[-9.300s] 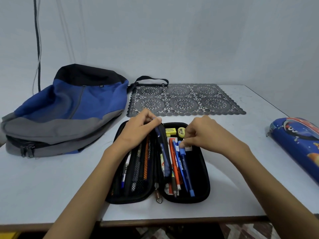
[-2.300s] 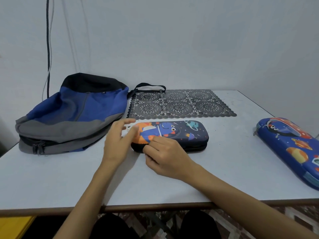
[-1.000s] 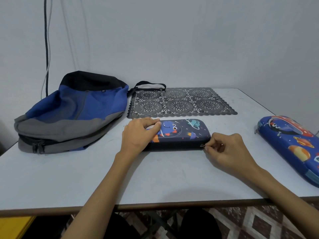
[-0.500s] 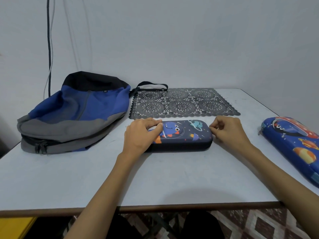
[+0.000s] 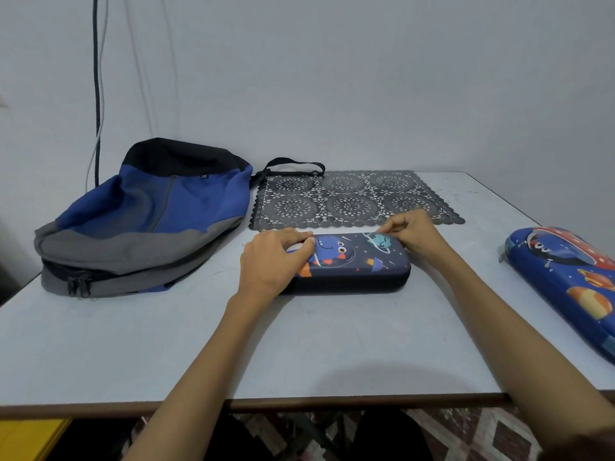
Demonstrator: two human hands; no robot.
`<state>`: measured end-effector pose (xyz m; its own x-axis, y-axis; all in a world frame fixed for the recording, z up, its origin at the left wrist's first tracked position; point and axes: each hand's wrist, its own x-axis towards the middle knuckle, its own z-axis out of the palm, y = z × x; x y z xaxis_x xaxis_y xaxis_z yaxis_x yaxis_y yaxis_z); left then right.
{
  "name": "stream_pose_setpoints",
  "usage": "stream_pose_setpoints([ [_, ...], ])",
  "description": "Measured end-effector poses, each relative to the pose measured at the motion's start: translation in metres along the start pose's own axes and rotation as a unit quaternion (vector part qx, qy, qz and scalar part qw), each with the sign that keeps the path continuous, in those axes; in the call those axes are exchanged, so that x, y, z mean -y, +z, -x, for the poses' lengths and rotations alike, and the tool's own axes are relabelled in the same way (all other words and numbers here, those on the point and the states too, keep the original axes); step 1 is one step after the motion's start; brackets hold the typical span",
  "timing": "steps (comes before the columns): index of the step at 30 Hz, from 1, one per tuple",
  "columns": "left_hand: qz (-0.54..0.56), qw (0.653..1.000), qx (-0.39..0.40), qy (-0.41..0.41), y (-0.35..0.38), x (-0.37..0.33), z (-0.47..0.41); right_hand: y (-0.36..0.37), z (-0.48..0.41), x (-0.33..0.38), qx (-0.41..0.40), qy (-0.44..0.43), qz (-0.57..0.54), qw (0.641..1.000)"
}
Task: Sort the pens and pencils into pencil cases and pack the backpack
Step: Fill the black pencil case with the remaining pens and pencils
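Left hand (image 5: 273,261): bare from my feed; a short, plain nail shows on the thumb.
Right hand (image 5: 414,232): bare as well; its nails are too small for me to make out.
Left forearm (image 5: 213,354): bare along its whole visible length, slim.
Right forearm (image 5: 519,327): bare too, blurring at the lower right corner.
Legs (image 5: 392,437): covered in dark clothing, two dark shapes at the bottom of my feed; too dim to tell cloth or cut.

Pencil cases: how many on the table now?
2. A dark space-print case lies centre, held by the left hand and right hand; a bright blue case far right, partly out of frame. The backpack may hide others.
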<state>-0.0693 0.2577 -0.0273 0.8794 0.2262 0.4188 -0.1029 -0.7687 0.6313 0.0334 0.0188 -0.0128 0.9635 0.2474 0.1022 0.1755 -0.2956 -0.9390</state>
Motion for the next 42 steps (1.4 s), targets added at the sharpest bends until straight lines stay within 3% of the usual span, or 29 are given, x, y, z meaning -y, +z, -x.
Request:
stream_pose_setpoints([
  [3, 0.008, 0.999, 0.021, -0.035, -0.003, -0.002, 0.000, 0.000, 0.012, 0.002, 0.025, 0.021, -0.060, 0.998],
  [7, -0.015, 0.996, 0.080, -0.045, -0.008, -0.004, -0.006, -0.016, 0.019, 0.012, 0.073, 0.076, -0.004, 0.994],
  [13, -0.033, 0.983, 0.158, -0.083, -0.018, -0.002, -0.024, -0.041, 0.034, 0.020, 0.256, 0.141, 0.052, 0.955],
  [23, -0.143, 0.968, 0.182, -0.096, -0.032, -0.017, -0.013, -0.023, 0.011, 0.019, 0.053, 0.100, 0.016, 0.993],
  [27, -0.065, 0.967, 0.217, -0.119, -0.021, -0.030, 0.006, 0.017, -0.003, 0.015, -0.069, -0.004, 0.077, 0.995],
  [30, -0.022, 0.972, 0.203, -0.118, -0.005, -0.037, 0.021, 0.035, 0.001, 0.013, -0.089, -0.048, 0.128, 0.987],
  [32, -0.002, 0.974, 0.190, -0.124, 0.001, -0.037, 0.028, 0.036, 0.012, 0.017, -0.063, -0.014, 0.012, 0.998],
  [35, 0.023, 0.978, 0.168, -0.119, 0.006, -0.032, 0.034, 0.037, 0.024, 0.017, -0.001, 0.081, -0.160, 0.984],
  [37, 0.115, 0.977, 0.138, -0.117, 0.011, -0.029, 0.035, 0.040, 0.030, 0.015, -0.001, 0.101, -0.215, 0.971],
  [42, 0.369, 0.910, 0.077, -0.173, 0.029, -0.038, 0.027, 0.050, 0.046, 0.020, -0.031, 0.119, -0.272, 0.954],
])
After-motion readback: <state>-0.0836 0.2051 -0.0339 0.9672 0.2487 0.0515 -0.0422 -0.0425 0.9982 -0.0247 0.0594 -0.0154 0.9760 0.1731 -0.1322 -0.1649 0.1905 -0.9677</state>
